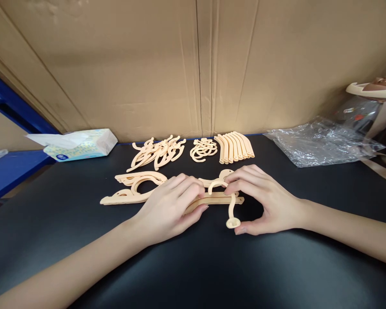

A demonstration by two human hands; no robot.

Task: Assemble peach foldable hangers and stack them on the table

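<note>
My right hand (pixel 263 199) is closed round a small beige plastic hook (pixel 233 210), thumb by its round cup-like end and fingertips near its curved top. My left hand (pixel 176 201) is closed on a beige plastic bar (pixel 215 200), whose right end reaches beneath the hook. Another bar with a round end (pixel 227 174) lies partly hidden behind the right fingers. Left of my left hand, beige curved arms (pixel 125 199) that look like folding hanger parts rest on the black table (pixel 193 274); my hand hides their right ends.
Along the back lie a heap of curved arms (pixel 157 152), a small pile of hooks (pixel 203 149) and a neat row of bars (pixel 234 147). A tissue pack (pixel 83 146) sits at back left, a clear plastic bag (pixel 312 141) at back right. Cardboard (pixel 131 64) stands behind.
</note>
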